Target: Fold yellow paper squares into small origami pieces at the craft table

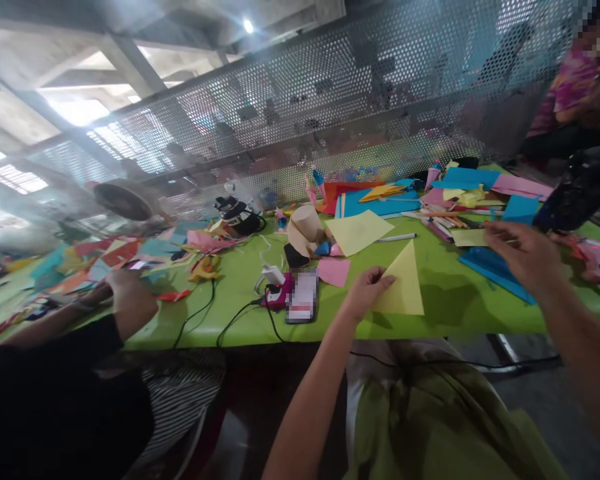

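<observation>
My left hand is closed on the edge of a yellow paper triangle, above the front of the green table. My right hand is at the right with thumb and fingers drawn together. Its fingertips overlap the end of a small yellow paper strip; whether they grip the strip or something tiny is unclear. Below that hand lies a blue paper piece. A larger yellow sheet rests behind my left hand, with a pen at its right.
A phone, a magenta power strip with cables and a pink paper square lie left of my hand. Beyond are a tape roll and coloured papers. A pink glue gun sits far right. Another person's arm reaches in from the left.
</observation>
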The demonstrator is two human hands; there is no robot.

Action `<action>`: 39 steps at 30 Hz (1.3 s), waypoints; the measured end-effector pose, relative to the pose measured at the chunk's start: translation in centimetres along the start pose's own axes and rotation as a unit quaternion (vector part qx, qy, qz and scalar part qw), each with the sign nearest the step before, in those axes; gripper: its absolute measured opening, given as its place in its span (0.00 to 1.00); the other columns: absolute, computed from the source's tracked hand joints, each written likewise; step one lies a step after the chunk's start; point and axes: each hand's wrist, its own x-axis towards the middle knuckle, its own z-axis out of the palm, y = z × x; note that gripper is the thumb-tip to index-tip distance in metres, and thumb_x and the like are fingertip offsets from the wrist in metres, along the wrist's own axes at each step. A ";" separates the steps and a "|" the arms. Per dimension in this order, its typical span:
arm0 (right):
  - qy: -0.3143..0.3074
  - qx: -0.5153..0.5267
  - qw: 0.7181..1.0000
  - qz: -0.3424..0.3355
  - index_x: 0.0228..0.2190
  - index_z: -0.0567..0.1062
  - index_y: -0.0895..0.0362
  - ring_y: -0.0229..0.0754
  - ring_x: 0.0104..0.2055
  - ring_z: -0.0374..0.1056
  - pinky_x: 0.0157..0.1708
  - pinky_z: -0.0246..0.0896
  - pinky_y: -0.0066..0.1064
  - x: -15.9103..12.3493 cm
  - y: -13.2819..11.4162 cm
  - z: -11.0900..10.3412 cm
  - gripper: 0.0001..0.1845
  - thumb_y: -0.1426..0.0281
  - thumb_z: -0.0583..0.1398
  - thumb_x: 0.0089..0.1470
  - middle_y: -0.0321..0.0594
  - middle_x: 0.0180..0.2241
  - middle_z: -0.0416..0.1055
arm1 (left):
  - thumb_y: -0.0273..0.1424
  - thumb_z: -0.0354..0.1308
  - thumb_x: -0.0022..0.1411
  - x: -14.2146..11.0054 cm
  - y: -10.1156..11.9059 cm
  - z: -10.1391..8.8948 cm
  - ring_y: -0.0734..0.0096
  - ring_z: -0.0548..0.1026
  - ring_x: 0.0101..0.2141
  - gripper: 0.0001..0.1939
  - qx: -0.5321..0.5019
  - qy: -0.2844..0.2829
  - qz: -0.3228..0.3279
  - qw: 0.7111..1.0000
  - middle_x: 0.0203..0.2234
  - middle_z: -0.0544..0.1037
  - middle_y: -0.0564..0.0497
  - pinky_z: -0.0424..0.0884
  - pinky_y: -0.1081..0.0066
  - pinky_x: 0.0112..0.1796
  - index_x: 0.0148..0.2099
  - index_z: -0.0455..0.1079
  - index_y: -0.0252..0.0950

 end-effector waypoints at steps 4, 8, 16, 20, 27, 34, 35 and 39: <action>-0.174 0.118 0.978 -0.009 0.48 0.84 0.51 0.50 0.45 0.79 0.45 0.72 0.38 -3.5 -4.5 4.0 0.30 0.41 0.63 0.58 0.43 0.44 0.85 | 0.56 0.76 0.46 -0.7 0.3 1.5 0.73 0.69 0.29 0.31 -0.032 0.006 -0.002 0.999 0.29 0.75 0.54 0.63 0.74 0.31 0.35 0.73 0.35; -0.204 0.205 0.957 0.032 0.31 0.81 0.53 0.44 0.33 0.72 0.32 0.65 0.34 -5.7 -7.2 5.9 0.28 0.40 0.70 0.49 0.39 0.30 0.80 | 0.57 0.78 0.43 -1.6 0.5 2.4 0.73 0.70 0.30 0.33 -0.052 0.001 -0.010 0.999 0.30 0.77 0.53 0.65 0.74 0.32 0.35 0.73 0.34; -0.176 0.238 0.955 0.024 0.28 0.79 0.52 0.42 0.31 0.66 0.32 0.60 0.33 -6.1 -7.4 5.0 0.24 0.44 0.67 0.54 0.36 0.28 0.74 | 0.59 0.76 0.46 -2.4 -0.1 2.1 0.75 0.70 0.29 0.34 -0.034 -0.004 -0.017 0.999 0.29 0.76 0.54 0.64 0.75 0.32 0.36 0.74 0.34; -0.252 0.236 0.937 0.057 0.23 0.76 0.53 0.41 0.29 0.64 0.29 0.59 0.33 -6.6 -6.5 5.1 0.31 0.38 0.66 0.52 0.35 0.24 0.70 | 0.58 0.71 0.54 -2.1 -0.9 2.6 0.72 0.71 0.31 0.30 -0.027 0.030 0.006 0.999 0.31 0.76 0.52 0.67 0.73 0.34 0.39 0.74 0.34; -0.160 0.214 0.961 0.077 0.20 0.70 0.53 0.37 0.24 0.55 0.25 0.49 0.32 -7.0 -4.3 6.3 0.32 0.39 0.69 0.51 0.31 0.20 0.61 | 0.42 0.71 0.62 -3.9 -1.4 3.6 0.59 0.76 0.50 0.40 0.158 0.069 0.136 0.976 0.59 0.75 0.40 0.74 0.64 0.48 0.72 0.63 0.38; -0.150 0.242 0.956 0.076 0.19 0.66 0.52 0.37 0.24 0.53 0.25 0.47 0.33 -7.1 -4.3 6.4 0.33 0.40 0.70 0.51 0.31 0.20 0.58 | 0.36 0.66 0.66 -5.4 -1.3 4.0 0.50 0.70 0.67 0.35 0.238 0.015 0.159 0.958 0.68 0.72 0.41 0.63 0.54 0.68 0.73 0.65 0.42; -0.155 0.247 0.953 0.076 0.19 0.66 0.52 0.37 0.25 0.53 0.25 0.48 0.33 -7.2 -4.3 6.4 0.33 0.40 0.70 0.51 0.31 0.20 0.58 | 0.36 0.64 0.68 -5.4 -1.4 4.0 0.51 0.71 0.66 0.32 0.209 0.014 0.154 0.966 0.67 0.73 0.41 0.63 0.54 0.68 0.72 0.68 0.41; -0.172 0.273 0.943 0.075 0.20 0.64 0.52 0.38 0.27 0.54 0.27 0.50 0.32 -7.3 -4.5 6.0 0.33 0.40 0.69 0.51 0.31 0.22 0.57 | 0.43 0.60 0.71 -5.4 -1.7 4.1 0.54 0.78 0.59 0.28 0.030 0.015 0.074 0.997 0.59 0.81 0.41 0.70 0.57 0.63 0.68 0.73 0.36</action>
